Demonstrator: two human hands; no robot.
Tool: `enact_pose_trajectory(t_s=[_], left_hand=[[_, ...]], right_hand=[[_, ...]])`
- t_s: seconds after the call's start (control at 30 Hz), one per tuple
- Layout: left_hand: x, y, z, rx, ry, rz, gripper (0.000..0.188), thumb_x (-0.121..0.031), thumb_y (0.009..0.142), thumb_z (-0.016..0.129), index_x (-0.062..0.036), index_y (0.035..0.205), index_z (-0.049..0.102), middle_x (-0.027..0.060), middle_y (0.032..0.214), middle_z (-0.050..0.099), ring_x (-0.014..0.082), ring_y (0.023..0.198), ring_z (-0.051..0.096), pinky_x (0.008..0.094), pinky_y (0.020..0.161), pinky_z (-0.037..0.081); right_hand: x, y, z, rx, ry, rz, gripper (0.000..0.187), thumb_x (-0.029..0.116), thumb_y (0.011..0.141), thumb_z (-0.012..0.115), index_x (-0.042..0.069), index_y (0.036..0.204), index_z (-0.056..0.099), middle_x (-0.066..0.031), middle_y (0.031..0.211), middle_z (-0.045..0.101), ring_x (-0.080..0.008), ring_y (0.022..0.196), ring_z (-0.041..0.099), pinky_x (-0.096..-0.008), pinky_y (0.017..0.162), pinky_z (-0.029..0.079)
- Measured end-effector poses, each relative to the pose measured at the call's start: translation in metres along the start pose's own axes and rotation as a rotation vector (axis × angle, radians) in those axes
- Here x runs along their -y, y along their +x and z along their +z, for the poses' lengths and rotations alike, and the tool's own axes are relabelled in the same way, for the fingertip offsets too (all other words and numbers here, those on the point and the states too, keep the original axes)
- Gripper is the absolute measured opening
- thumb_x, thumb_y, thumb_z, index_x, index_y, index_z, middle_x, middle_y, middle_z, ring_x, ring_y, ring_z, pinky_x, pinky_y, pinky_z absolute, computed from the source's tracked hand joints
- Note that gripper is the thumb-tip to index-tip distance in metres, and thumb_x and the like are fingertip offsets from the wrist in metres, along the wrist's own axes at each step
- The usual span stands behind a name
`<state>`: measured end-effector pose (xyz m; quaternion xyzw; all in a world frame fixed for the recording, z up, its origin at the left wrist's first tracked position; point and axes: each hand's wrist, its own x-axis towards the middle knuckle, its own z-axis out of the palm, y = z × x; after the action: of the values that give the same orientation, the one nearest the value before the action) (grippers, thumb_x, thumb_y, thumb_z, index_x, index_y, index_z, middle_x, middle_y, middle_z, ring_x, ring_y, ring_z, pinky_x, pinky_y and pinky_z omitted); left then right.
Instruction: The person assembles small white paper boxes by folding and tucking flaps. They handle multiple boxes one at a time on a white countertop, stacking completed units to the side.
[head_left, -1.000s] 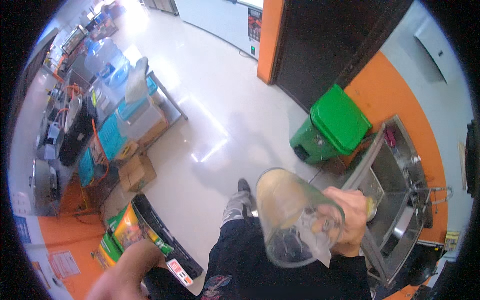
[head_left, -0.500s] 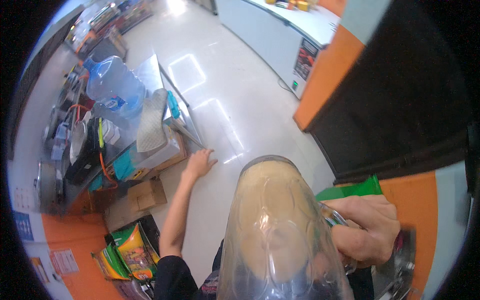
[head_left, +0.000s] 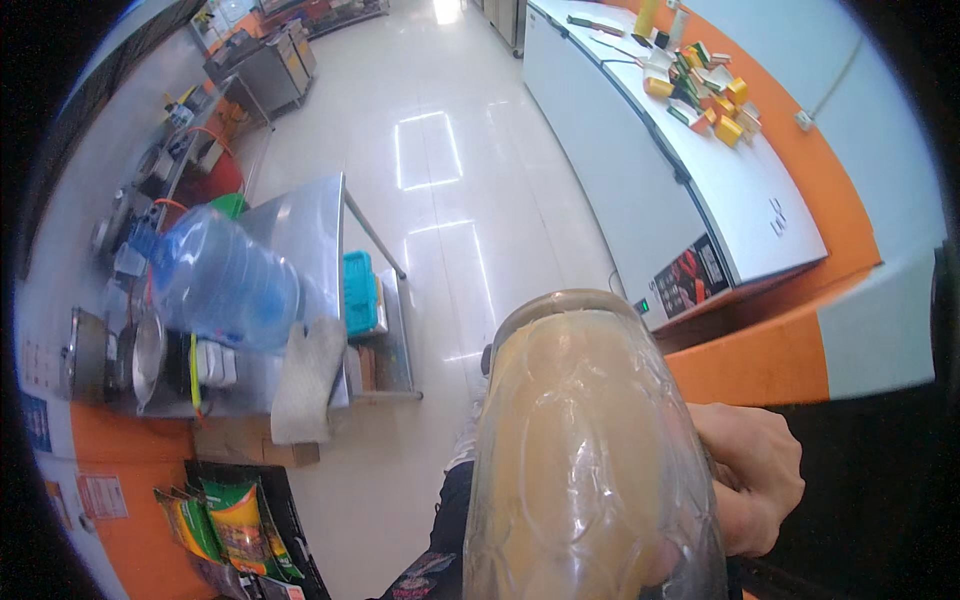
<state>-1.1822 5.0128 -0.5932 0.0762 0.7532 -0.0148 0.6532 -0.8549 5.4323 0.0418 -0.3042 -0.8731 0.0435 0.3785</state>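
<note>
Close in front of me, a large clear glass mug (head_left: 575, 440) fills the lower middle. It has a dimpled pattern pressed into its sides and beige liquid inside. The mug lies tilted, one rounded end pointing away from me, its near end cut off by the lower edge. On its right side, the fingers of my right hand (head_left: 755, 475) are wrapped at its handle, which the fingers mostly hide. My left hand is out of the picture.
At left stands a steel table (head_left: 290, 235) bearing a blue water jug (head_left: 225, 280) and a grey oven mitt (head_left: 305, 385). Below is a turquoise crate (head_left: 360, 292). Bags (head_left: 238, 525) sit lower left. A chest freezer (head_left: 620, 150) at right carries small yellow and green boxes (head_left: 712, 95).
My left hand, which was stretched out at the left, has gone out of view. The view has turned, bringing in more of the freezer. My right hand still holds the mug.
</note>
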Motion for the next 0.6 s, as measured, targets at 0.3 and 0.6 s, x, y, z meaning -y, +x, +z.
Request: enact_pose_trajectory(t_s=[0.3,0.6], left_hand=[[-0.515,0.076,-0.181,-0.317,0.034,0.642,0.041,-0.033,0.102,0.06,0.0001,0.127,0.062,0.0132,0.111,0.069,0.0239,0.102,0.064,0.0398,0.091,0.051],[-0.998,0.012,-0.348,-0.428,-0.224,1.091,0.05,-0.035,0.102,0.065,0.0008,0.137,0.061,0.0139,0.121,0.07,0.0208,0.11,0.066,0.0344,0.09,0.053]], right_hand=[[-0.213,0.187,0.086,-0.07,-0.051,0.071,0.032,0.026,0.066,0.089,0.003,0.086,0.078,-0.0116,0.082,0.077,-0.0187,0.061,0.071,-0.0286,0.054,0.052],[-0.417,0.344,0.153,-0.076,-0.201,0.184,0.03,0.027,0.064,0.088,0.004,0.081,0.077,-0.0117,0.08,0.075,-0.0181,0.056,0.066,-0.031,0.053,0.047]])
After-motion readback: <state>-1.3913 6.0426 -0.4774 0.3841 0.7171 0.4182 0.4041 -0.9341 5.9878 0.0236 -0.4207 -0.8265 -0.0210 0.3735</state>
